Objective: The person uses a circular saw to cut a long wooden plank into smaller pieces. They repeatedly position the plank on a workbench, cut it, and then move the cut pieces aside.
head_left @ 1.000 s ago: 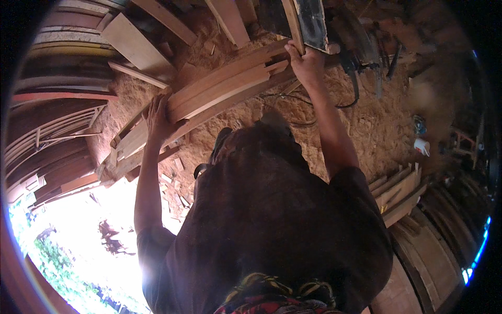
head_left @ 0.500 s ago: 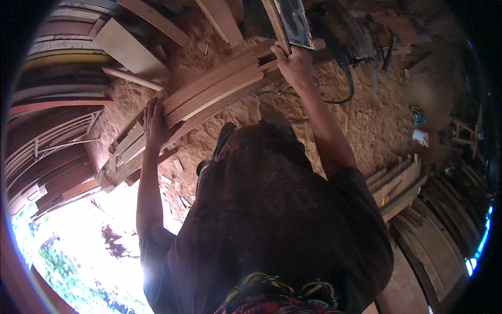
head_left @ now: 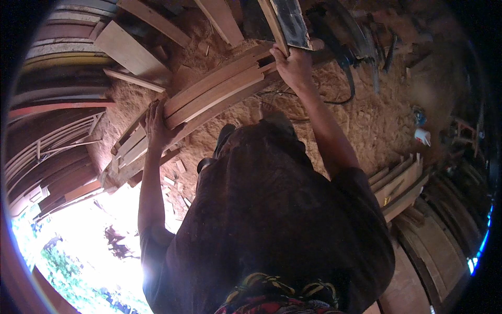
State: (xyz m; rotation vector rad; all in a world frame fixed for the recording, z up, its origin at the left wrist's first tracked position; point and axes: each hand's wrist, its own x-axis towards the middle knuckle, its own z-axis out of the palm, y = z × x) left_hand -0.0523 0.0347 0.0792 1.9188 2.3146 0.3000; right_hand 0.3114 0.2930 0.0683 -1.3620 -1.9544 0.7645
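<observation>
A bundle of long curved wooden slats (head_left: 214,91) stretches across the sawdust-covered ground (head_left: 366,125) in front of me. My left hand (head_left: 156,125) grips the bundle's lower left part, fingers wrapped around its edge. My right hand (head_left: 294,65) is closed on the bundle's upper right end, next to a dark board (head_left: 290,21) that leans there. My dark shirt fills the lower middle of the view, and both my bare arms reach out to the slats.
More curved wooden pieces are stacked at the left (head_left: 52,141) and at the right (head_left: 400,186). A flat plank (head_left: 130,52) lies at the upper left. A black cable (head_left: 348,89) runs over the sawdust. Bright daylight and greenery show at the lower left.
Both hands keep their hold on the slats. My right hand with the bundle's end has drifted slightly left, and my left hand sits a little lower in the view.
</observation>
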